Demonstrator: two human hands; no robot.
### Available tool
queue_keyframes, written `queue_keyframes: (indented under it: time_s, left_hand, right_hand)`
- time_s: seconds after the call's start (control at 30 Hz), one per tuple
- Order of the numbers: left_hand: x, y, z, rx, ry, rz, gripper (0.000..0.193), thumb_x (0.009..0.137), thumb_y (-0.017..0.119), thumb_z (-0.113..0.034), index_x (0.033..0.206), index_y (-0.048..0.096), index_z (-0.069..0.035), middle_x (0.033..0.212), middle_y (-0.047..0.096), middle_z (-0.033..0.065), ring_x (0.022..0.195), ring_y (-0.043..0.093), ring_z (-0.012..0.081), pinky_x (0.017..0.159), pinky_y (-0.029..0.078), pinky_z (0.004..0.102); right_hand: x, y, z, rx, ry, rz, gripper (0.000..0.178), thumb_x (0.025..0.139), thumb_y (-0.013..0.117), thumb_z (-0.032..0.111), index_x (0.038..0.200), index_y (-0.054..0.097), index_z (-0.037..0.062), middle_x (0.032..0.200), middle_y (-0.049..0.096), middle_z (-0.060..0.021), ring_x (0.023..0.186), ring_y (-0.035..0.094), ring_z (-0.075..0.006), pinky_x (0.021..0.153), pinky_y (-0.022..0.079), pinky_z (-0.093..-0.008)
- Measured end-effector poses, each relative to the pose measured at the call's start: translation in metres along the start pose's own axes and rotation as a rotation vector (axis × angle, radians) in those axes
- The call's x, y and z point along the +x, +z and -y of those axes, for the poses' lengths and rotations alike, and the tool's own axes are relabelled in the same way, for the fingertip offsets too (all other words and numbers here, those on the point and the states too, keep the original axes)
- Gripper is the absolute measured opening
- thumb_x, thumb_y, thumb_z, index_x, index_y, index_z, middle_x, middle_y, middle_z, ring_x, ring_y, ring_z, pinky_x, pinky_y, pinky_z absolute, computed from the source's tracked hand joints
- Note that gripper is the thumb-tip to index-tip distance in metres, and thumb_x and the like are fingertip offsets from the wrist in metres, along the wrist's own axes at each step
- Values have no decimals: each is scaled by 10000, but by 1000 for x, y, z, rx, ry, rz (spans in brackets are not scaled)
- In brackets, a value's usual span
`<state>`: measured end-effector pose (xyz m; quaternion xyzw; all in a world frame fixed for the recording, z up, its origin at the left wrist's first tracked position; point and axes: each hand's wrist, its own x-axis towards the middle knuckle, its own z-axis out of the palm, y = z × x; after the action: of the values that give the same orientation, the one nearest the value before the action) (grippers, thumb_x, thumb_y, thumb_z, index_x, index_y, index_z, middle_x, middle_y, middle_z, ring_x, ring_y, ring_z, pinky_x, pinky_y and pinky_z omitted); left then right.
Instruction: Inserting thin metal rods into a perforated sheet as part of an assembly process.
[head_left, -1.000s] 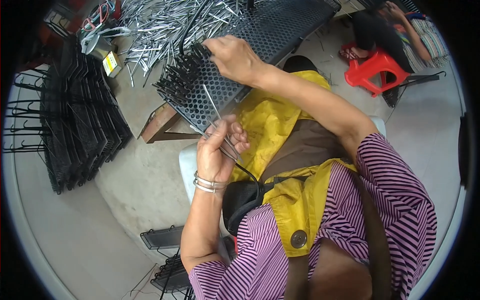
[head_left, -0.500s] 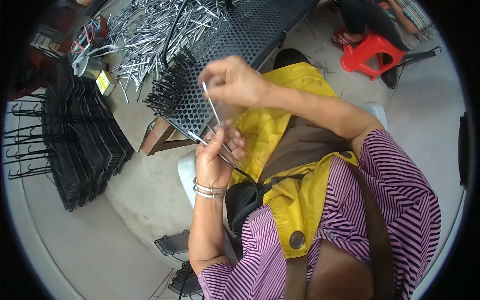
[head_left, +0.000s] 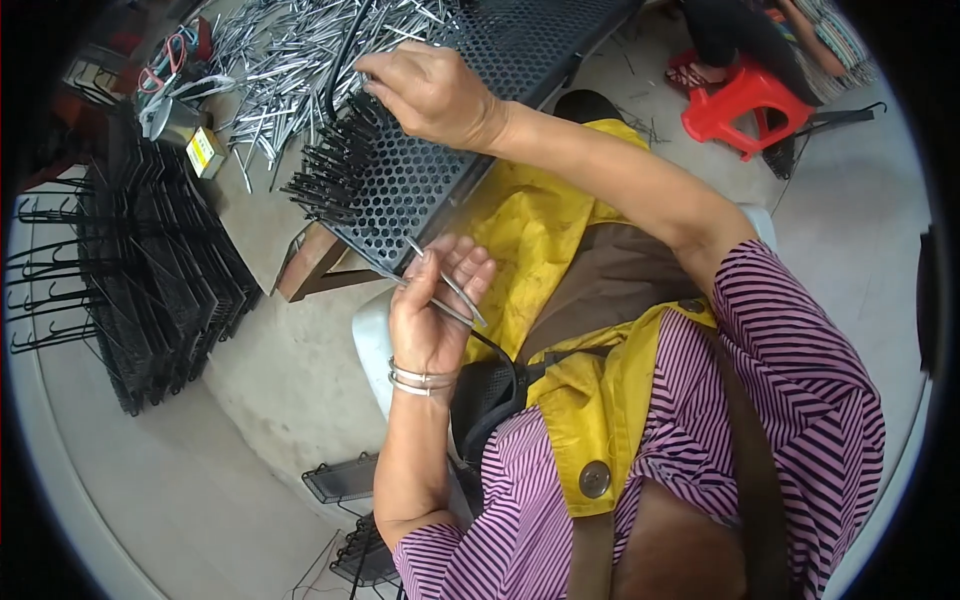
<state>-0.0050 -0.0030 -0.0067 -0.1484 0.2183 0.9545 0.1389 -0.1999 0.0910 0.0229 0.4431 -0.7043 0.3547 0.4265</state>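
My left hand (head_left: 437, 305), with bangles at the wrist, holds a few thin metal rods (head_left: 450, 290) across its palm, just below the edge of a black perforated board (head_left: 420, 185). My right hand (head_left: 430, 95) reaches up over that board. Its fingers grip a black-coated rod (head_left: 335, 75) above a row of black-tipped rods (head_left: 325, 175) standing in the board's holes. A yellow apron (head_left: 540, 240) covers my lap under both arms.
A heap of bare silver rods (head_left: 290, 50) lies on the bench beyond the board. Stacked black wire racks (head_left: 140, 270) stand at left on the concrete floor. A red plastic stool (head_left: 740, 100) and another person's legs are at upper right. Small black racks (head_left: 345, 480) lie near my feet.
My right hand has moved from my left hand back up to the board, now gripping a black rod there. The left hand has stayed low with its metal rods.
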Motion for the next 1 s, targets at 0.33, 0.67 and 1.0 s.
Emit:
queue_keyframes:
  time_s: [0.33,0.67,1.0]
  left_hand:
    - [-3,16,-5,62,-121,34,266,841,500,-265,1053,486,-105,931,555,123,833,559,270,708,483,415]
    - [-1,14,-5,77,-140,0,248,844,497,-267,1041,507,-118,855,569,119,707,571,257,596,494,361]
    - [0,11,-8,97,-123,-9,281,844,500,-259,1063,493,-83,850,560,125,703,563,256,589,490,354]
  right_hand:
    - [14,0,-2,35,-96,252,160,557,516,-39,703,504,27,587,501,-94,590,535,-258,532,449,-350]
    - [31,2,-1,144,55,454,85,623,535,-32,653,462,1,585,537,-121,574,554,-287,512,439,-364]
    - [20,-8,17,-18,199,480,203,692,639,160,678,526,-8,544,528,-171,525,548,-309,494,434,-368]
